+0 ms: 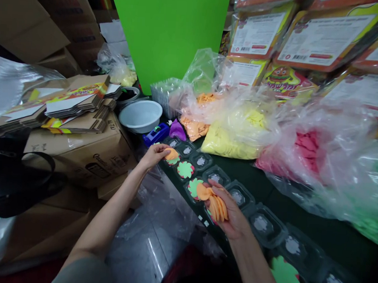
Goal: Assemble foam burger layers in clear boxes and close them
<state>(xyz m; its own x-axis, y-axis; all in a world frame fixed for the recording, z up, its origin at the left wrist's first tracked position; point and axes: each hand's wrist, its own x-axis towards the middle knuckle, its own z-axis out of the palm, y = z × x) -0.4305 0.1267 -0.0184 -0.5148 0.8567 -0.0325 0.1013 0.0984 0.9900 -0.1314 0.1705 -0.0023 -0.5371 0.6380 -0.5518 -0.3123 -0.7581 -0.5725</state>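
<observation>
My left hand reaches out to a clear plastic tray and presses an orange foam disc onto the green piece in it with pinched fingers. My right hand lies palm up over the row of trays and holds a fanned stack of orange foam discs, the thumb pushing one forward. A line of clear clamshell trays runs along the dark table; some hold green scalloped foam pieces.
Plastic bags of orange, yellow, pink and green foam pieces lie behind the trays. A white bowl, blue tape dispenser, cardboard boxes and stacked flat cartons stand left. Packaged boxes pile at the back right.
</observation>
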